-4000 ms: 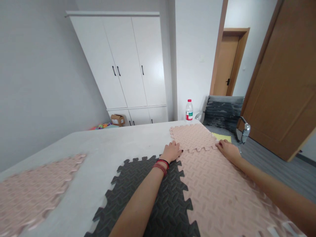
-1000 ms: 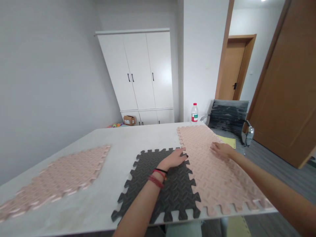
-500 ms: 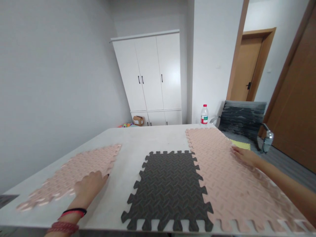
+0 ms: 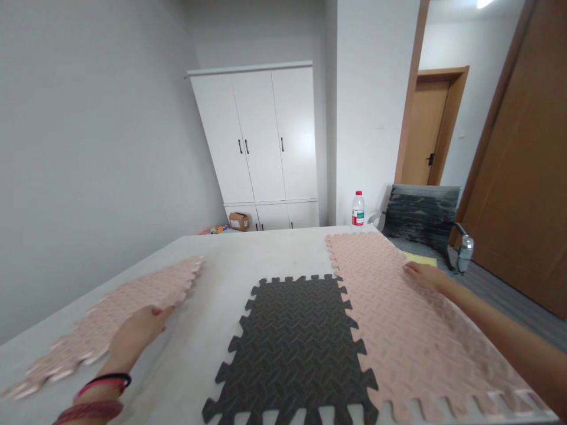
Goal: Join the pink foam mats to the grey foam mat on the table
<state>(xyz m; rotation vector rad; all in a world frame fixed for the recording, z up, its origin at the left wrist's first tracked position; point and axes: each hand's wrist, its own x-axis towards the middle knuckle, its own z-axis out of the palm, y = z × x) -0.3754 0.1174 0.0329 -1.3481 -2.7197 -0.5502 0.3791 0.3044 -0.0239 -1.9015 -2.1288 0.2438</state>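
Now left hand [image 4: 133, 336] lies flat, unclenched, on loose pink mat [image 4: 119, 313] lower left; right hand [image 4: 425, 276] presses joined pink mat [image 4: 398, 319], palm open; slide it flat across tabletop [image 4: 266, 248] toward black mat [image 4: 296, 348], tabs lined up.

We see a room evenly and softly lit, bright without harsh shadows. A ceiling lamp [image 4: 485, 3] glows at the top right edge, blown out to white. The tall white three-door wardrobe [image 4: 261, 136] carries a mild sheen. Straight lines bow outward toward the edges from the wide lens. The loose pink foam puzzle mat [image 4: 110, 316] on the left and our left hand [image 4: 135, 333] are smeared by motion blur; the dark grey foam puzzle mat [image 4: 295, 345] is sharper.
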